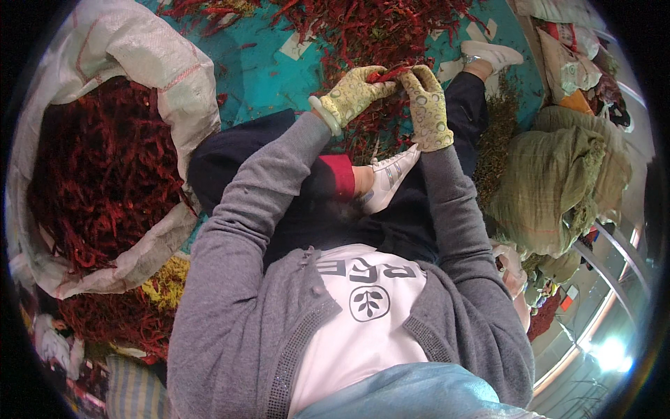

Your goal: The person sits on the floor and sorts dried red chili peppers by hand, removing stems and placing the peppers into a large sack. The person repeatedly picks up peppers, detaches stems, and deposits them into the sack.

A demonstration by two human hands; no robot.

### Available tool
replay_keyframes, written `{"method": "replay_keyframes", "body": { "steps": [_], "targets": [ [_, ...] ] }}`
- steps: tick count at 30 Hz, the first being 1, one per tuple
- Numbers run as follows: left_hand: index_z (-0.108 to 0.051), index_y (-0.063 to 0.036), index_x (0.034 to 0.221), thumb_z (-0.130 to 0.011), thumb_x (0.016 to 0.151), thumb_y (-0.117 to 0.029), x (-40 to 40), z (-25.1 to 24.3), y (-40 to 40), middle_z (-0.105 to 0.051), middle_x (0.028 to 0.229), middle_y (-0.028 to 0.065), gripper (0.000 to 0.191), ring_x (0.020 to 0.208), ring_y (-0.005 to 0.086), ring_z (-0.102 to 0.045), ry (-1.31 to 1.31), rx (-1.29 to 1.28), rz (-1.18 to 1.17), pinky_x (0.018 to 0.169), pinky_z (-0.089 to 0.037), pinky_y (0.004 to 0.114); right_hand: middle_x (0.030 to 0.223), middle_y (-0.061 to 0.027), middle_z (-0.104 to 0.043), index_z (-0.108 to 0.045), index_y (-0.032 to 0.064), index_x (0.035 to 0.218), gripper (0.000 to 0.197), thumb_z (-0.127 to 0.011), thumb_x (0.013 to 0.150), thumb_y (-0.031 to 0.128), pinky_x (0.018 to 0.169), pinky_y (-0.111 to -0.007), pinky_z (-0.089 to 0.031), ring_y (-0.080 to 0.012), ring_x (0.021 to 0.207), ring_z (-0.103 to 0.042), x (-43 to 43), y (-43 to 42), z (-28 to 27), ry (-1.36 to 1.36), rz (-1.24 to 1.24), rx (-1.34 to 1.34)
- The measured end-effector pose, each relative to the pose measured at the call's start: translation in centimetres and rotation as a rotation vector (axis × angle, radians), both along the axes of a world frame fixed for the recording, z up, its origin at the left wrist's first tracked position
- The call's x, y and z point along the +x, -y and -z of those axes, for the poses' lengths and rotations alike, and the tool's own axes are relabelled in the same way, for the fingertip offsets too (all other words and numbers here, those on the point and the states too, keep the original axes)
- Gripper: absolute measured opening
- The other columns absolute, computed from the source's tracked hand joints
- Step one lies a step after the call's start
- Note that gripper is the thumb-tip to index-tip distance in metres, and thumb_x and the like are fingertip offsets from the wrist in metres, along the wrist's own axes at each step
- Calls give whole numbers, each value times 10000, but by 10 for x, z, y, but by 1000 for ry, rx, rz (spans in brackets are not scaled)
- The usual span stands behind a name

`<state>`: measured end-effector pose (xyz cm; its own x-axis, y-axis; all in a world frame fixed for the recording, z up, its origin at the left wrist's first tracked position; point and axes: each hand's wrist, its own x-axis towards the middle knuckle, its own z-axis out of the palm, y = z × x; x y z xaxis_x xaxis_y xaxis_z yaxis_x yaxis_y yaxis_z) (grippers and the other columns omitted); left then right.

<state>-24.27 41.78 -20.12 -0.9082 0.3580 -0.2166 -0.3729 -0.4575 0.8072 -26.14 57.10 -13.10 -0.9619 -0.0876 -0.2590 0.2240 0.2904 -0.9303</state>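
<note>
Both of my hands wear yellow patterned gloves and meet above a heap of dried red chili peppers (366, 31) spread on a teal sheet (261, 78). My left hand (358, 94), with a pale bangle at the wrist, pinches a red dried chili (387, 76) between thumb and fingers. My right hand (426, 107) is close beside it, its fingertips at the other end of the chili; whether they grip it is hard to tell. To the left stands a white woven sack (191, 78) with its rim rolled open, filled with dark red dried chilies (110, 173).
My crossed legs and white sneakers (390, 180) are just below the hands. Stems and debris (497, 141) lie along the right. Beyond them stand stuffed greenish sacks (549, 183). More chilies and a yellow pile (167, 283) are at lower left, near a striped cushion or sack (133, 390).
</note>
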Motion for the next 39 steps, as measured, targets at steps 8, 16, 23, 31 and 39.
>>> {"method": "replay_keyframes", "body": {
  "steps": [8, 16, 23, 31, 39],
  "targets": [
    [-656, -51, 1082, -689, 902, -190, 0, -13, 3, -687, 941, 34, 229, 779, 80, -600, -69, 46, 98, 679, -485, 240, 1096, -76, -636, -588, 49, 1106, 209, -630, 903, 72, 833, -322, -529, -201, 945, -635, -1, -61, 106, -43, -142, 52],
    [-592, -25, 1141, -618, 887, -120, 0, -13, 8, -660, 858, 52, 273, 700, 103, -575, 46, 219, 293, 602, -454, 238, 998, -19, -658, -627, 50, 1108, 190, -614, 941, 139, 724, -243, -494, -90, 845, -602, -4, -20, -37, 216, -165, -142],
    [-591, -36, 1135, -663, 895, -167, 1, -19, 7, -637, 893, 43, 282, 738, 118, -592, -13, 116, 155, 660, -490, 270, 980, -7, -660, -651, 71, 1084, 161, -635, 933, 126, 708, -239, -493, -88, 848, -607, -4, -29, -22, 117, -121, -137],
    [-649, -82, 1096, -692, 892, -168, -1, -13, 3, -648, 836, -15, 225, 697, 69, -569, 65, 80, 95, 576, -436, 217, 967, -22, -677, -655, 59, 1030, 103, -636, 936, 97, 673, -228, -495, -79, 805, -606, 15, -21, -10, 49, 57, -262],
    [-674, -91, 1061, -711, 879, -162, 2, -16, -2, -641, 809, -33, 199, 676, 58, -564, 109, 146, -80, 572, -433, 199, 898, -6, -653, -652, 58, 988, 75, -629, 938, 109, 636, -222, -463, -69, 754, -574, 33, 6, -17, -151, 126, -56]
  ]
}}
